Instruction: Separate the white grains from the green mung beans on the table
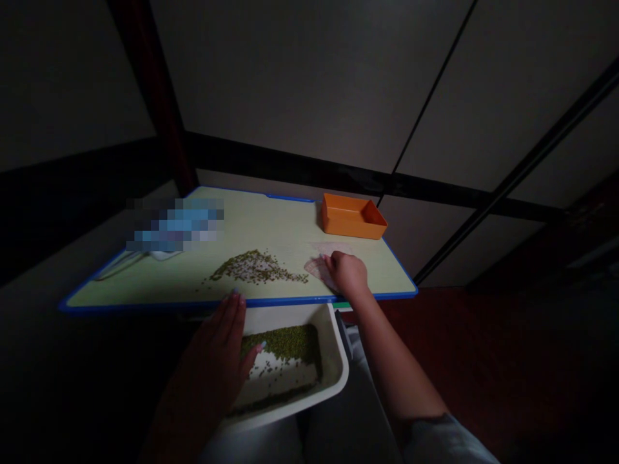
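My right hand (345, 274) is closed on a thin, pinkish, see-through piece (316, 269) resting on the table; its exact kind is unclear. Left of it lies a loose, spread pile of small green beans (251, 265), with paler bits among them. My left hand (220, 345) is open, fingers stretched out flat toward the table's front edge, thumb apart. It reaches over a white plastic tub (341, 361), just below that edge. More green beans (290, 341) lie inside the tub, heaped toward its far side. My left hand covers part of the tub.
The small pale table (271, 219) has a raised blue rim. An orange open box (355, 219) stands at its back right corner. A blurred blue item (174, 229) lies at the left, with a thin cord beside it. Pale panels (300, 84) rise behind.
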Tool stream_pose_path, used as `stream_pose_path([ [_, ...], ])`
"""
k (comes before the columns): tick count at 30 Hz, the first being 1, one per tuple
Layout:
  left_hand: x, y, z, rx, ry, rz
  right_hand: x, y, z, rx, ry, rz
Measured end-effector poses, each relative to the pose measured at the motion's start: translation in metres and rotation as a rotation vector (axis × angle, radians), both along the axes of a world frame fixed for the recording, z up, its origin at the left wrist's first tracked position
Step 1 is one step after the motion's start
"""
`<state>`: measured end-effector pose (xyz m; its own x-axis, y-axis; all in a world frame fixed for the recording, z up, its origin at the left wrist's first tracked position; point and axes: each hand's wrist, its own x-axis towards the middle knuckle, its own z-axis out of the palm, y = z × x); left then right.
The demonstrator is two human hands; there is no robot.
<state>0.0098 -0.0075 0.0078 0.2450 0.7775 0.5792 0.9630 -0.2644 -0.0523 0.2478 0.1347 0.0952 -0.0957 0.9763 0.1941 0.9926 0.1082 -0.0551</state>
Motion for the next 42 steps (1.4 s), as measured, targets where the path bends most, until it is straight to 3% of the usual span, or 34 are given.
stream_pose_path([
  [10,0.0,-0.002,0.002,0.01,0.031,0.006,-0.029,-0.002,0.002,-0.001,0.055,0.17],
  [21,0.002,0.0,0.0,0.05,0.011,0.006,-0.017,-0.002,0.007,-0.001,0.016,0.255],
  [31,0.001,0.0,-0.003,-0.007,-0.025,0.04,-0.014,0.004,-0.001,-0.058,0.198,0.335],
  [42,0.002,-0.001,0.001,0.032,0.065,0.039,0.002,0.023,-0.012,-0.052,0.44,0.279],
])
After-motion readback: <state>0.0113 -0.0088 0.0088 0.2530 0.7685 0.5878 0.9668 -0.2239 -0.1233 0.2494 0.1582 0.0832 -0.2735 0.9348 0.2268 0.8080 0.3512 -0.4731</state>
